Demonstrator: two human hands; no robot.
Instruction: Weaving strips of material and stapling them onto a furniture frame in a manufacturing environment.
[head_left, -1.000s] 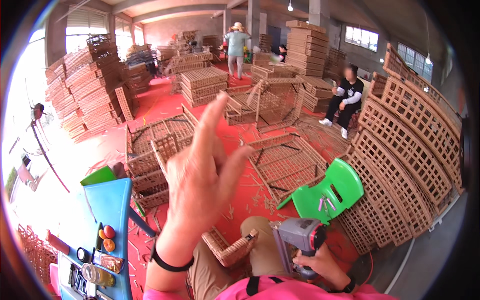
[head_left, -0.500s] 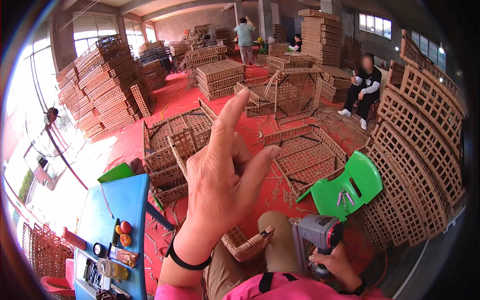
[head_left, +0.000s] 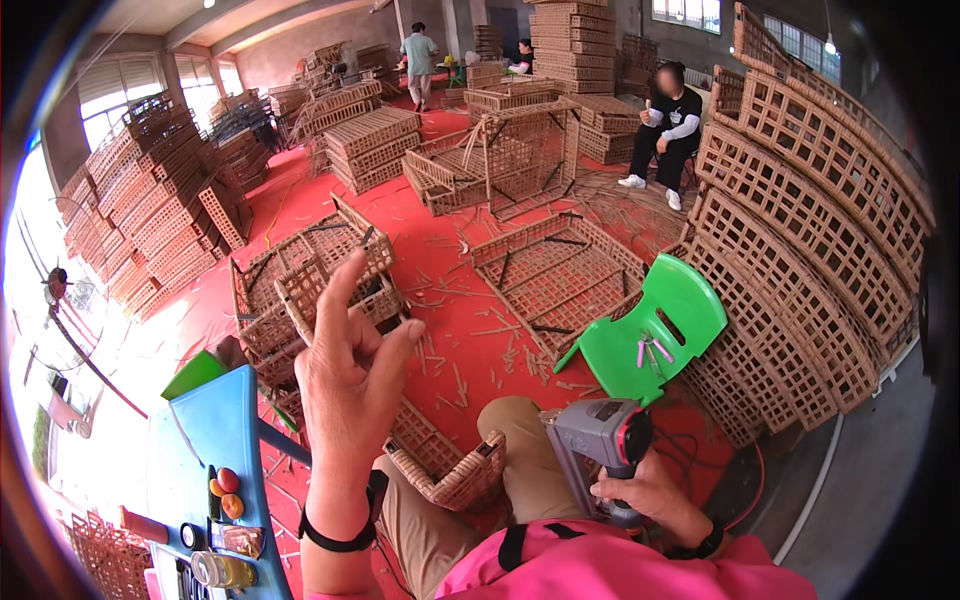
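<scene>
The left hand (head_left: 345, 385) has dropped lower and nearer the blue table (head_left: 215, 440) since a second ago, held up bare, fingers loosely spread. Open red floor (head_left: 470, 330) lies beyond it. A woven basket (head_left: 445, 470) rests on the lap. The right hand (head_left: 650, 495) grips a grey nail gun (head_left: 595, 445), beside the smooth green chair (head_left: 655, 335).

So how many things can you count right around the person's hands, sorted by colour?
Green: 1, the plastic chair
Blue: 1, the small table
Grey: 1, the nail gun held in the right hand
Tan: 1, the woven basket piece on the lap, below the raised, empty left hand
Total: 4
</scene>
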